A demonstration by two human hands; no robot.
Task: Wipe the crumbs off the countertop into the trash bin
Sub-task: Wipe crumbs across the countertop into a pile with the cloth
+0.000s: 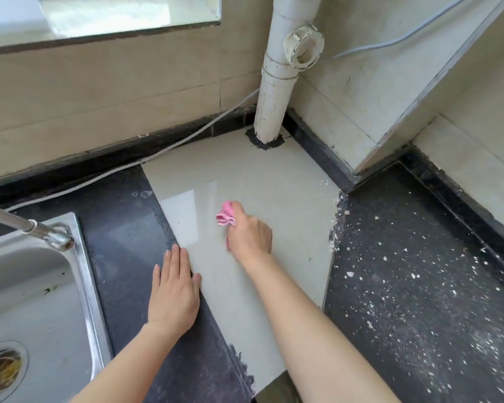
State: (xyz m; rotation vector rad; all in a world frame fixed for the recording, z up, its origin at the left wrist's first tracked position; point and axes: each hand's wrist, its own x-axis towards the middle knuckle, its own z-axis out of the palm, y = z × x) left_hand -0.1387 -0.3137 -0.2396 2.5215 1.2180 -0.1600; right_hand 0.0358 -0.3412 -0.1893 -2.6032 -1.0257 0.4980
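Note:
My right hand (249,234) grips a bunched pink cloth (225,215) and holds it against the glossy beige tile section of the countertop (245,175). My left hand (173,289) lies flat with straight fingers on the edge where the beige tile meets the dark stone. White crumbs (396,271) lie scattered over the dark speckled countertop to the right, thickest along the seam with the tile (336,225) and toward the lower right. No trash bin is in view.
A steel sink (26,286) with a drain and a metal faucet (38,228) sits at the left. A white drain pipe (277,82) rises from the back corner. A grey cable (157,154) runs along the wall base. Tiled walls close the back and right.

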